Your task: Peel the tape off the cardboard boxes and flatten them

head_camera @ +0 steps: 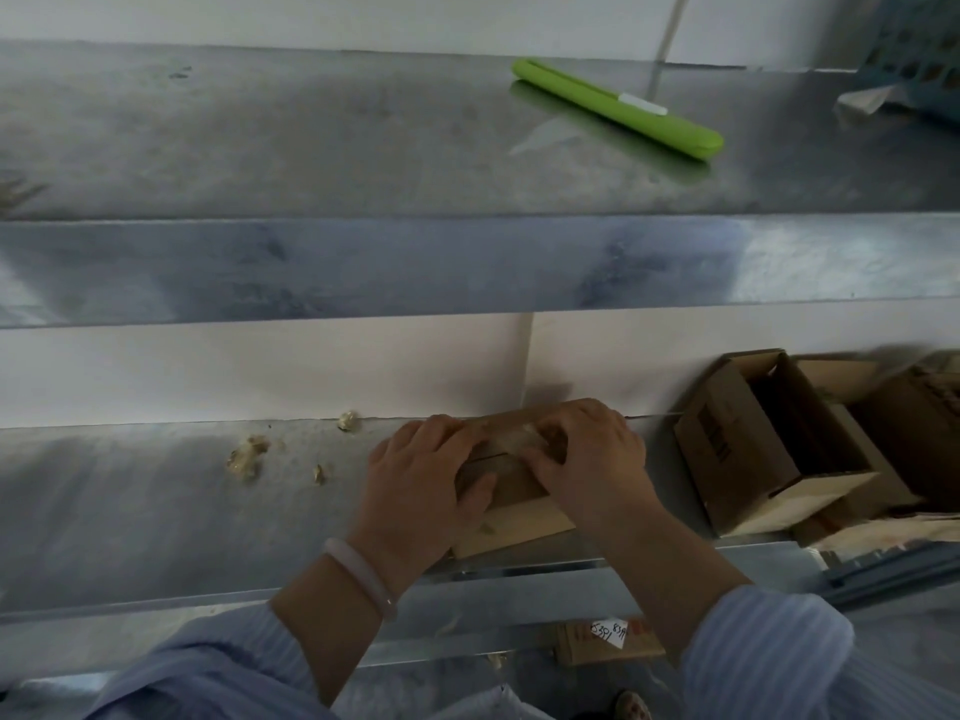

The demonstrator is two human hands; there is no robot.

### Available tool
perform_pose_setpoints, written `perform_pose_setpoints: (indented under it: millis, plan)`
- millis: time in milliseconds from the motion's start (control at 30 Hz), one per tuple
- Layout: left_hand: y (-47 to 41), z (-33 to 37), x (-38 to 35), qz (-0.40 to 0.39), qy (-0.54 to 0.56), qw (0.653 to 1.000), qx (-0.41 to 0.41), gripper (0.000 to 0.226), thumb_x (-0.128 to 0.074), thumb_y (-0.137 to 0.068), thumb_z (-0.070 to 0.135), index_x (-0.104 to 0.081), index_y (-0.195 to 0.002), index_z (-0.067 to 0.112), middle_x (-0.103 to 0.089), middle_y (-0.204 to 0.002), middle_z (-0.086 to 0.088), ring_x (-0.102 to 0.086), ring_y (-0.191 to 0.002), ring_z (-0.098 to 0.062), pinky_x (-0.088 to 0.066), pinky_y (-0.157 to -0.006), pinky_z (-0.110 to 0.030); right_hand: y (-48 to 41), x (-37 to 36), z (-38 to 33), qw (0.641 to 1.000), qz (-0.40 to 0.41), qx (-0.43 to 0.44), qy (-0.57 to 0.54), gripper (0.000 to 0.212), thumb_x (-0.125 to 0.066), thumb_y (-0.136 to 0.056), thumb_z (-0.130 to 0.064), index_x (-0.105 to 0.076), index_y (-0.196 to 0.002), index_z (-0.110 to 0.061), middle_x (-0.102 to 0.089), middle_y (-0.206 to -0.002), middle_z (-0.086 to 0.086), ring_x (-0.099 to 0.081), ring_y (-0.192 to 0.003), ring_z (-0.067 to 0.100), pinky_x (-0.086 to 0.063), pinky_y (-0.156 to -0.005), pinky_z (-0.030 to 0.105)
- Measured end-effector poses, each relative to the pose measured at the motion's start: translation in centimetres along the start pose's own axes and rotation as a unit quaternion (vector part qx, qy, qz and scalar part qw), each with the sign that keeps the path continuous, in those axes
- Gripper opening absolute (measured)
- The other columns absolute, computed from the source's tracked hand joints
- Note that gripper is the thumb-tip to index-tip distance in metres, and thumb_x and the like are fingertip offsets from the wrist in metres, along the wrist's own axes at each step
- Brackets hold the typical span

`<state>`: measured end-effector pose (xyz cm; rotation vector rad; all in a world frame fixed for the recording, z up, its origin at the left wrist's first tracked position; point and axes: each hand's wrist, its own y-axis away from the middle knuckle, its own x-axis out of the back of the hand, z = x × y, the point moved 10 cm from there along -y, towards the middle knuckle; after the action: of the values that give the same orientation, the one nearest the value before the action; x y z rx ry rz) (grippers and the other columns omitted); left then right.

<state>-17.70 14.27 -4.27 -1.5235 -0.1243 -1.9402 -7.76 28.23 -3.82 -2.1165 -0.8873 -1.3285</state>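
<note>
A small brown cardboard box (pixel 511 491) lies on the lower metal shelf (pixel 156 501), against the white wall. My left hand (pixel 421 480) grips its left end, thumb across the top. My right hand (pixel 587 454) rests on its right end, fingers curled at a strip of clear tape (pixel 519 439) on the top near the flap seam. Both hands cover much of the box. An open cardboard box (pixel 763 449) lies on its side to the right, with more cardboard (pixel 914 433) behind it.
Balled tape scraps (pixel 247 457) lie on the shelf to the left. A green utility knife (pixel 618 109) lies on the upper metal shelf, and a blue basket (pixel 919 49) stands at its far right. A labelled box (pixel 608 641) sits below the shelf edge.
</note>
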Motion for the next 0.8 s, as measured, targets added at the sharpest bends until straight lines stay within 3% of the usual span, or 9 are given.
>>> perform_pose_setpoints:
  millis: [167, 267, 367, 467, 567, 667, 767, 800]
  plan:
    - [0.0, -0.1, -0.5, -0.011, -0.008, 1.0, 0.009, 0.051, -0.043, -0.08, 0.06, -0.065, -0.118, 0.035, -0.057, -0.117, 0.007, -0.056, -0.107, -0.02, -0.048, -0.087, -0.041, 0.1, 0.1, -0.6, 0.999, -0.003, -0.028, -0.028, 0.01, -0.06, -0.091, -0.037, -0.055, -0.083, -0.032, -0.051, -0.091, -0.013, -0.052, -0.097, 0.012, -0.036, -0.088, 0.031]
    - [-0.1, 0.0, -0.3, -0.012, -0.016, 1.0, 0.004, 0.051, -0.044, -0.079, 0.061, -0.066, -0.117, 0.036, -0.057, -0.116, 0.008, -0.056, -0.106, -0.018, -0.046, -0.088, -0.039, -0.1, 1.3, 1.4, 0.986, 0.018, -0.089, -0.141, 0.009, -0.049, -0.098, -0.026, -0.048, -0.09, -0.022, -0.061, -0.09, -0.001, -0.059, -0.084, 0.019, -0.05, -0.075, 0.035]
    - [0.0, 0.0, -0.3, -0.01, -0.011, 1.0, 0.006, 0.05, -0.045, -0.079, 0.06, -0.066, -0.117, 0.035, -0.057, -0.115, 0.008, -0.056, -0.106, -0.018, -0.048, -0.088, -0.04, -0.1, 3.2, 3.3, 0.968, 0.058, -0.116, -0.216, 0.002, -0.051, -0.098, -0.022, -0.052, -0.096, -0.021, -0.061, -0.086, -0.003, -0.058, -0.077, 0.011, -0.048, -0.062, 0.024]
    - [-0.1, 0.3, -0.2, -0.008, -0.025, 1.0, 0.002, 0.05, -0.045, -0.079, 0.059, -0.067, -0.116, 0.034, -0.059, -0.115, 0.005, -0.057, -0.104, -0.02, -0.049, -0.086, -0.041, -0.2, 3.6, 1.3, 0.993, 0.072, 0.006, -0.095, 0.004, -0.06, -0.093, -0.022, -0.063, -0.093, -0.021, -0.064, -0.085, -0.005, -0.058, -0.078, 0.014, -0.047, -0.068, 0.027]
    - [-0.1, 0.6, 0.0, -0.002, -0.034, 0.999, -0.008, 0.05, -0.046, -0.078, 0.058, -0.07, -0.113, 0.032, -0.061, -0.113, 0.002, -0.059, -0.103, -0.022, -0.049, -0.087, -0.042, 1.0, 1.0, -2.4, 0.986, 0.05, 0.157, 0.013, 0.024, -0.051, -0.083, -0.027, -0.074, -0.085, -0.017, -0.068, -0.083, -0.001, -0.061, -0.081, 0.021, -0.049, -0.077, 0.03]
    - [-0.3, 1.0, -0.4, -0.004, -0.038, 0.999, -0.031, 0.05, -0.046, -0.079, 0.054, -0.072, -0.111, 0.026, -0.063, -0.113, 0.003, -0.057, -0.109, -0.022, -0.047, -0.095, -0.044, 1.4, 0.7, -3.0, 0.985, 0.057, 0.163, -0.009, 0.037, -0.043, -0.087, -0.037, -0.076, -0.088, -0.02, -0.07, -0.083, -0.004, -0.062, -0.08, 0.018, -0.052, -0.081, 0.035]
    - [-0.8, 1.7, -0.6, -0.01, -0.042, 0.998, -0.042, 0.05, -0.045, -0.076, 0.049, -0.074, -0.106, 0.022, -0.066, -0.11, 0.006, -0.061, -0.106, -0.02, -0.041, -0.101, -0.045, 1.1, 1.5, -1.8, 0.991, 0.061, 0.103, -0.059, 0.03, -0.051, -0.096, -0.036, -0.069, -0.117, -0.026, -0.071, -0.098, -0.005, -0.064, -0.09, 0.018, -0.053, -0.082, 0.031]
    - [-1.0, 1.8, -0.6, -0.013, -0.038, 0.998, -0.038, 0.05, -0.044, -0.075, 0.048, -0.074, -0.105, 0.022, -0.067, -0.108, 0.006, -0.063, -0.102, -0.019, -0.042, -0.1, -0.045, 0.7, 1.3, -1.3, 0.993, 0.042, 0.077, -0.078, 0.026, -0.054, -0.096, -0.038, -0.069, -0.114, -0.029, -0.07, -0.098, -0.006, -0.063, -0.089, 0.015, -0.051, -0.08, 0.029]
